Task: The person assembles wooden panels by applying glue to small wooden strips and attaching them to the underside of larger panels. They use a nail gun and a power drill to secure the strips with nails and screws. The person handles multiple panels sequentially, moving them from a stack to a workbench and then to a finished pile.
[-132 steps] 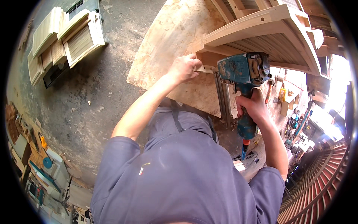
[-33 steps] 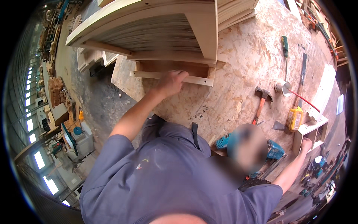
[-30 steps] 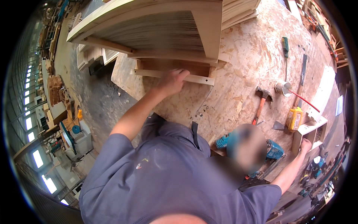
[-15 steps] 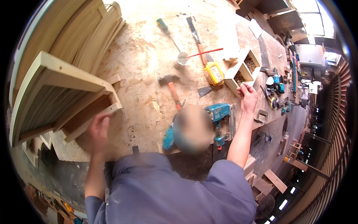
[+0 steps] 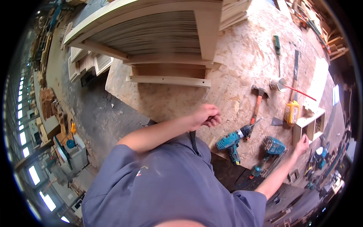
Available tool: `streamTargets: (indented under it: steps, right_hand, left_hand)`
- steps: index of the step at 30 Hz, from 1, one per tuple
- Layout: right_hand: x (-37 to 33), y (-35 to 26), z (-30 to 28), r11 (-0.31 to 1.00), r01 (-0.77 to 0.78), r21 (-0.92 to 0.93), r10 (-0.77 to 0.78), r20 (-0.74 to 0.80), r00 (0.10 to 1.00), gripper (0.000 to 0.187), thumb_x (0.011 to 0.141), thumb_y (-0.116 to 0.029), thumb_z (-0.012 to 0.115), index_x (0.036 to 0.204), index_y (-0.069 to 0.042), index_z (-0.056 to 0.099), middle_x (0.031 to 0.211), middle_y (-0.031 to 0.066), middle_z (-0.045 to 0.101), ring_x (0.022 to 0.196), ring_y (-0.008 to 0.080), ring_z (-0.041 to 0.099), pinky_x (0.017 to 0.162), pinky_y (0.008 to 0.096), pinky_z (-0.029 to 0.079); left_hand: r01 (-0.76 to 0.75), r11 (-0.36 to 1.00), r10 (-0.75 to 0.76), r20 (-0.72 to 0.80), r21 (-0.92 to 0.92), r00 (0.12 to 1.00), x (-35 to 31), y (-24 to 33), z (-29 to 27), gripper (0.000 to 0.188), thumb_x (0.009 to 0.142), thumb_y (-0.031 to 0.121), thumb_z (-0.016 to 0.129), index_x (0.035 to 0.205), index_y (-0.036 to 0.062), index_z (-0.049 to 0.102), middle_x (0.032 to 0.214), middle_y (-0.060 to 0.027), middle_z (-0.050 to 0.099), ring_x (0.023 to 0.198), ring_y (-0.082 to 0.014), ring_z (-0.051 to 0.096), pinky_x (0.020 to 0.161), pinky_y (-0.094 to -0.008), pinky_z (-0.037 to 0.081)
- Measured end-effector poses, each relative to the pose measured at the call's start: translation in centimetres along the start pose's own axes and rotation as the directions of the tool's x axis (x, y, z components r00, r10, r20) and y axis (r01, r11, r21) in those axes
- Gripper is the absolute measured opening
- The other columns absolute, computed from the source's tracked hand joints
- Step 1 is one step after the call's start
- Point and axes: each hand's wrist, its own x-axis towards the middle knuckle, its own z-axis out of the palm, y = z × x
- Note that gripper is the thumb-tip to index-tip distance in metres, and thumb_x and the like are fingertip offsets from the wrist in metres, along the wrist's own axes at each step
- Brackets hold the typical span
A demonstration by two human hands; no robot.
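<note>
Hovering over bench [image 5: 237,90], left grip [image 5: 208,115] half-curled

- Large wooden piece [image 5: 155,34]: upper part cut off by the top edge.
- Left grip [image 5: 207,115]: palm hidden behind curled fingers — whether it holds anything cannot be told.
- Right grip [image 5: 302,145], at the small wooden box [image 5: 298,133]: too small to tell what its fingertips touch.
- Grey shirt [image 5: 170,189]: cut off by the lower edge.

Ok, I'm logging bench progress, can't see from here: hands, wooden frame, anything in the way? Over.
Left hand half-curled above workbench, contents unclear. Right hand at compartmented wooden box, contact unclear. Wooden frame untouched. Cordless drill, nail gun between hands.
</note>
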Motion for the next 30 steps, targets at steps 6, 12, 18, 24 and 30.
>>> streamTargets:
  steps: [6,12,18,24,30]
  right_hand:
    - [9.2,15.8,2.7,0.976,-0.014,-0.216,0.125,0.508,0.852,0.033,0.096,-0.024,0.062,0.12,-0.001,0.069,0.111,0.0158,0.072,0.098,0.0259,0.068,0.09,0.0339,0.052]
    - [8.8,9.0,2.6,0.943,0.163,-0.291,-0.073,0.297,0.952,0.031,0.096,-0.02,0.061,0.118,-0.001,0.069,0.11,0.0161,0.072,0.097,0.0265,0.067,0.089,0.0347,0.053]
    - [0.6,-9.8,0.3,0.907,0.413,0.084,-0.421,0.124,0.899,0.029,0.095,-0.017,0.061,0.117,-0.001,0.069,0.109,0.0164,0.071,0.096,0.0271,0.067,0.087,0.0356,0.053]
    - [-12.7,-30.8,0.8,0.608,0.592,0.529,-0.721,0.055,0.691,0.027,0.094,-0.014,0.06,0.116,-0.001,0.069,0.108,0.0168,0.07,0.096,0.0276,0.067,0.085,0.0364,0.053]
    - [-23.0,-39.7,-2.5,0.371,0.639,0.673,-0.835,-0.058,0.547,0.025,0.093,-0.011,0.06,0.115,0.0,0.069,0.108,0.0171,0.07,0.095,0.0282,0.067,0.084,0.0372,0.053]
  left_hand:
    - [-0.046,0.994,0.05,-0.038,0.095,0.998,-1.9,-3.5,-7.8,0.022,0.094,0.005,0.059,0.115,-0.0003,0.064,0.101,-0.0084,0.069,0.083,-0.0112,0.065,0.073,-0.0242,0.053]
    - [-0.042,0.998,0.036,-0.135,-0.044,0.99,-3.9,-3.3,-6.6,0.026,0.097,0.008,0.058,0.121,-0.0018,0.062,0.101,-0.0118,0.071,0.088,-0.018,0.071,0.074,-0.0273,0.057]
    - [-0.098,0.995,0.095,-0.116,-0.025,0.989,-3.6,-3.1,-8.1,0.018,0.1,0.015,0.055,0.108,0.0006,0.06,0.098,-0.0124,0.071,0.083,-0.0177,0.069,0.071,-0.0273,0.056]
    - [-0.326,0.93,0.353,-0.161,0.169,0.922,-1.7,-6.9,-8.1,0.015,0.084,0.013,0.075,0.087,0.004,0.064,0.079,-0.0067,0.07,0.066,-0.011,0.061,0.055,-0.0279,0.047]
    - [-0.197,0.977,0.208,-0.157,0.086,0.965,-0.9,-3.2,-6.2,0.01,0.09,0.013,0.064,0.095,0.0065,0.058,0.075,-0.0075,0.066,0.063,-0.0157,0.064,0.051,-0.0303,0.047]
